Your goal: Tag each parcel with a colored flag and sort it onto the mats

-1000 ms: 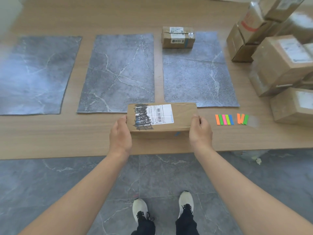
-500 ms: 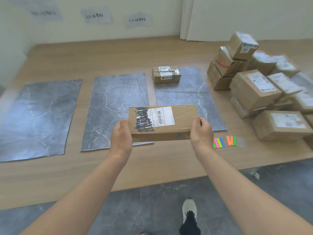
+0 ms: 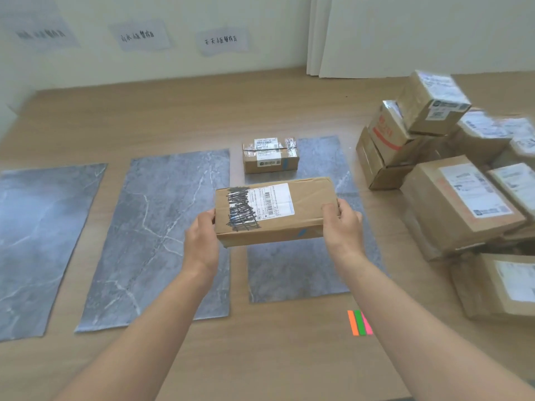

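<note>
I held the parcel (image 3: 275, 211) in the air over the middle of the surface (image 3: 173, 111), above the gap between the middle mat (image 3: 153, 227) and the right mat (image 3: 304, 270), label face tipped toward me. My left hand (image 3: 201, 241) gripped its left end and my right hand (image 3: 343, 227) its right end, the fingers (image 3: 348, 214) of both curled round the cardboard. To do this step well, I judged I should keep the box level, carry it over its mat and lower it flat, clear of the small parcel (image 3: 270, 154) that sat at the far left corner of the right mat. A short blue strip showed on the near side of my box and a like one on the small parcel; if both were flags, the right mat seemed the place, though I could not be sure. The left mat (image 3: 37, 227) lay toward the left edge. The spare flags (image 3: 359, 322), orange, green and pink, lay near the front edge, partly behind my right forearm. The white label carried a barcode and print too small to read, its left part scribbled over in black. Paper notes (image 3: 221, 40) on the wall bore handwritten characters too blurred to make out, and a box in the pile (image 3: 451, 198) at the right edge had red print I could not read
</note>
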`<action>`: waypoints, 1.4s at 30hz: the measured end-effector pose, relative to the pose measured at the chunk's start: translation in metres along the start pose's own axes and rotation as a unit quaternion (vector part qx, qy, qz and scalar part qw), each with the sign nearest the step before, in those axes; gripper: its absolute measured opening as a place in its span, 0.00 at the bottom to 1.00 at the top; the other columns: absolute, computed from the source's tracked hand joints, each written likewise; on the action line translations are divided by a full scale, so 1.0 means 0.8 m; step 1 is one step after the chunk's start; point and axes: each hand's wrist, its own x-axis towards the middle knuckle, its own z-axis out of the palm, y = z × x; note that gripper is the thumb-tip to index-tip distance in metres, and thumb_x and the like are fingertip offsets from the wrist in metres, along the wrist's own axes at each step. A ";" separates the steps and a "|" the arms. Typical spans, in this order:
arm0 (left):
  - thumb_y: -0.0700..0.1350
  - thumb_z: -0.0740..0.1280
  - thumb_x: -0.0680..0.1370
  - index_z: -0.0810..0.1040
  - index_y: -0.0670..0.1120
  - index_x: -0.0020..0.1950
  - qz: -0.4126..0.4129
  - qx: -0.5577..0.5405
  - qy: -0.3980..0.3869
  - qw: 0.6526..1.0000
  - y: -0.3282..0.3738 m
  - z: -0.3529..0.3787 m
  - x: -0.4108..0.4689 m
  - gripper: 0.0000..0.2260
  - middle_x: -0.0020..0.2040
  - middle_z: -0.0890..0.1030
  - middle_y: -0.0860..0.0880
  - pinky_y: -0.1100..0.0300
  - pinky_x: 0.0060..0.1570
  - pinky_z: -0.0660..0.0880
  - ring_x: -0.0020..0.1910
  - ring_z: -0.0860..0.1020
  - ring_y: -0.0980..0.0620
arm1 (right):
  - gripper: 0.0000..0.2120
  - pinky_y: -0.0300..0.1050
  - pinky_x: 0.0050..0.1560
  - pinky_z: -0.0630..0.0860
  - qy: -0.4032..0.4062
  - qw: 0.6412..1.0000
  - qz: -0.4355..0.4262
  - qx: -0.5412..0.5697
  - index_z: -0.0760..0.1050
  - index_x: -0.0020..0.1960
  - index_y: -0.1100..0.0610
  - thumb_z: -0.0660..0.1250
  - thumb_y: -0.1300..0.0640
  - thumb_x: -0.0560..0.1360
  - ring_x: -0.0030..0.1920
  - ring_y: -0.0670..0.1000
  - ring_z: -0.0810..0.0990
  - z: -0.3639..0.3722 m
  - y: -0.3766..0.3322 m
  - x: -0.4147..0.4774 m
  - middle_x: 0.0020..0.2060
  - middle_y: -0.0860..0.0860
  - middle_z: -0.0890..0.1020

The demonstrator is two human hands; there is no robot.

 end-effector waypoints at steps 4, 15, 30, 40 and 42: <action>0.56 0.52 0.75 0.82 0.65 0.33 -0.021 0.007 0.005 1.000 0.005 0.042 0.036 0.21 0.37 0.83 0.63 0.43 0.65 0.72 0.51 0.79 0.48 | 0.12 0.46 0.43 0.66 -0.015 1.000 0.002 0.015 0.70 0.38 0.51 0.58 0.51 0.80 0.39 0.45 0.70 0.000 0.002 0.065 0.52 0.53 0.70; 0.51 0.53 0.83 0.84 0.62 0.37 -0.041 -0.013 -0.006 0.999 -0.010 0.090 0.123 0.23 0.42 0.85 0.61 0.48 0.66 0.73 0.51 0.80 0.54 | 0.15 0.49 0.44 0.70 -0.037 0.997 0.045 0.044 0.77 0.44 0.53 0.58 0.43 0.73 0.42 0.49 0.75 0.024 0.016 0.153 0.41 0.48 0.80; 0.50 0.53 0.84 0.85 0.62 0.40 -0.065 -0.005 -0.045 0.997 -0.012 0.115 0.184 0.23 0.44 0.85 0.61 0.54 0.63 0.74 0.51 0.81 0.57 | 0.10 0.41 0.39 0.67 -0.031 0.997 0.062 0.042 0.76 0.45 0.50 0.59 0.51 0.81 0.39 0.45 0.73 0.039 0.009 0.203 0.39 0.44 0.78; 0.58 0.53 0.79 0.82 0.60 0.59 -0.065 0.028 -0.057 0.996 -0.008 0.111 0.188 0.18 0.58 0.84 0.58 0.51 0.68 0.71 0.61 0.78 0.58 | 0.34 0.55 0.71 0.69 -0.012 0.996 0.087 -0.007 0.69 0.75 0.46 0.57 0.35 0.72 0.67 0.50 0.74 0.047 0.001 0.201 0.69 0.46 0.75; 0.64 0.54 0.75 0.75 0.57 0.70 -0.075 0.046 -0.051 0.995 -0.008 0.110 0.185 0.27 0.66 0.79 0.58 0.48 0.73 0.66 0.68 0.74 0.56 | 0.31 0.48 0.70 0.65 -0.004 0.997 0.078 -0.012 0.63 0.79 0.49 0.58 0.41 0.78 0.72 0.49 0.70 0.046 -0.009 0.194 0.74 0.46 0.69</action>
